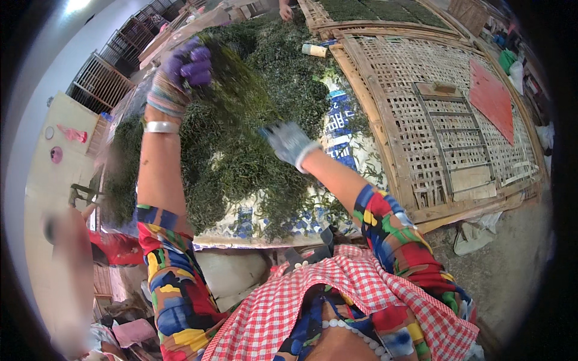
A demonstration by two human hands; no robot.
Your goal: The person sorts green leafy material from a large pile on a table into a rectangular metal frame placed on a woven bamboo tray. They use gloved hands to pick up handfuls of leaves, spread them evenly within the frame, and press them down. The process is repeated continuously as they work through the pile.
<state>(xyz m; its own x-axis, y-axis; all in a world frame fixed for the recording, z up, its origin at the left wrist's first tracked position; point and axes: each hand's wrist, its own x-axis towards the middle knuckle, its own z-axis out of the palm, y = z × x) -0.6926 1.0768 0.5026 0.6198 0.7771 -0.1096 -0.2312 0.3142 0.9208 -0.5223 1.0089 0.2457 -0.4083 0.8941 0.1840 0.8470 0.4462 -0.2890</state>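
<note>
My left hand (185, 67), in a purple-fingered glove with a striped cuff, is raised over the pile and closed on a clump of dark green, stringy plant material (239, 85), blurred and stretching down to the right. My right hand (288, 140), in a grey-blue glove, is at the lower end of that clump; motion blur hides whether its fingers hold any strands. Beneath both hands a large heap of similar dark green material (253, 167) lies on white sheeting with blue printing (341, 131).
Woven bamboo-lattice frames (384, 67) stand to the right, bearing a ladder-like metal rack (460, 131) and a red sheet (492, 101). A pale cylinder (314, 50) lies at the heap's far edge. Another person's hand (286, 12) is at the top; a red-sleeved person (117, 248) is at left.
</note>
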